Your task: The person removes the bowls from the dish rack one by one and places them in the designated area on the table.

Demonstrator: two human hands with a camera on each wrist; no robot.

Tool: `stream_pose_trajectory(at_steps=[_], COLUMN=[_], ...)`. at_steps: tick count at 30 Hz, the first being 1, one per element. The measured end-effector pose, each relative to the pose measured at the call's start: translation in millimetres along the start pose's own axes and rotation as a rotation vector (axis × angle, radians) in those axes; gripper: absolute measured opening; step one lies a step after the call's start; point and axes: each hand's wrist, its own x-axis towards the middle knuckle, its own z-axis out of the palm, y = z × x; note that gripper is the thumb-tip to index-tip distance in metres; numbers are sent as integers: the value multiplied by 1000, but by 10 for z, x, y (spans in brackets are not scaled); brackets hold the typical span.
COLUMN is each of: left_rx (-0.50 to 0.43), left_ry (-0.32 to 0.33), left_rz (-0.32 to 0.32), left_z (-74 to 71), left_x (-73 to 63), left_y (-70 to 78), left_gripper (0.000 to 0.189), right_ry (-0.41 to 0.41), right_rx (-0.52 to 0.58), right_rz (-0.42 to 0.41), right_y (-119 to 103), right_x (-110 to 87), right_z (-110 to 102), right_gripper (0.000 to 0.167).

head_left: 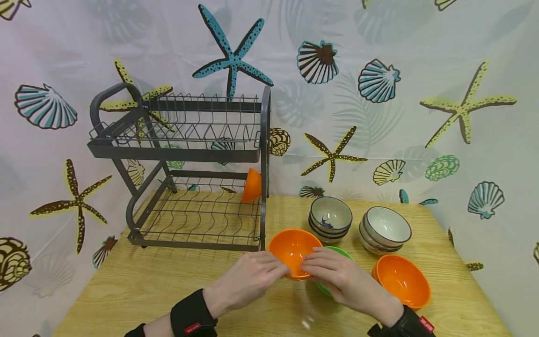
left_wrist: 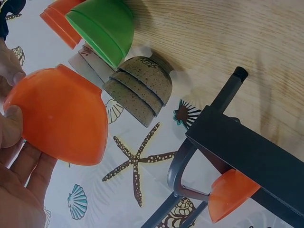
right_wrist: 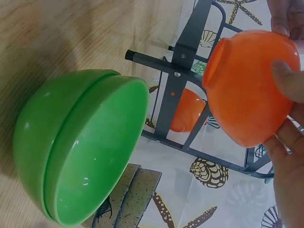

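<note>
An orange bowl [head_left: 290, 245] is held above the table between both hands, its open side facing up and toward me in the head view. My left hand [head_left: 250, 276] grips its near left rim, thumb and fingers on either side of the wall in the left wrist view. On the opposite side, my right hand [head_left: 341, 276] pinches the rim. Behind the right hand stand nested green bowls [right_wrist: 90, 147], mostly covered by it in the head view. Another orange bowl [head_left: 251, 186] stands on edge at the right end of the rack's lower tier.
A dark two-tier dish rack [head_left: 198, 245] stands left on the wooden table [head_left: 168, 281]. Toward the back right are stacked speckled bowls [head_left: 332, 213] and pale bowls [head_left: 387, 227]. More nested orange bowls [head_left: 404, 281] sit beside my right wrist. A patterned cloth [head_left: 379, 140] hangs behind.
</note>
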Motion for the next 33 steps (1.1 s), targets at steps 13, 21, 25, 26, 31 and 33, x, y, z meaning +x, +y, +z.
stream_pose_trajectory(at_steps=[13, 21, 25, 26, 31, 33], left_rx=[-72, -57, -44, -36, -24, -40], left_ry=[-19, -109, -129, -131, -125, -114], left_rz=[40, -41, -83, -88, -127, -150], left_z=[76, 25, 18, 21, 33, 31], left_x=[-26, -76, -124, -135, -179, -194], left_y=[14, -12, -41, -49, -90, -103], left_gripper=[19, 49, 53, 53, 54, 55], right_ry=[-82, -34, -4, 4, 34, 44], right_rx=[38, 9, -47, -56, -90, -113], right_rz=[40, 70, 101, 115, 157, 166], right_y=[-17, 30, 48, 50, 63, 68], right_x=[-116, -329, -468, -501, -620, -656], right_z=[-29, -110, -168, -182, -245, -263], right_gripper=[36, 29, 31, 35, 51, 41])
